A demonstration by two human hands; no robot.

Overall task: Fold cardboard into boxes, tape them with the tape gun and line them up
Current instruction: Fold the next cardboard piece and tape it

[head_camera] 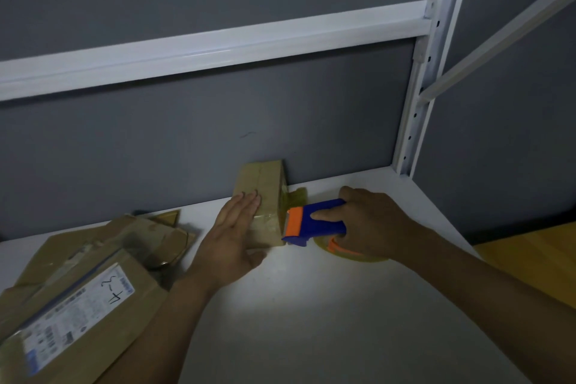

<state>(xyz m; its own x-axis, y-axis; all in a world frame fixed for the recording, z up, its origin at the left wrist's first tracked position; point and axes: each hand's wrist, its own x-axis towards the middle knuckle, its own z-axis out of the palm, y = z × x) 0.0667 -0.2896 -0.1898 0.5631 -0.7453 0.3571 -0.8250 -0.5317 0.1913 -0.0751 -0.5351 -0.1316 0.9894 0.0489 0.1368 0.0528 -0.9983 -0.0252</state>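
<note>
I see a small cardboard box [260, 196] standing on the white table [311, 305], its far end against the grey wall [156, 150], and I judge it light and hollow, stiff along its edges but easy to dent across the flat faces, with glossy tape already over the near end that would be slick under the fingers. My left hand [232, 235] lies flat and unclenched on top of it, palm down, fingers stretched toward the wall, pinning it rather than gripping it; that seems the right place to hold it, pressing over the edges so the box does not slide. My right hand [371, 221] is wrapped tight around the blue handle of the tape gun [314, 221], forefinger laid along its side, and the orange blade end touches the box's right near corner. The tape roll [349, 251] sits low beneath that hand, near the table. So the box lies just left of the gun and under my left palm. Flattened cardboard [78, 290] with a label lies well to the left
</note>
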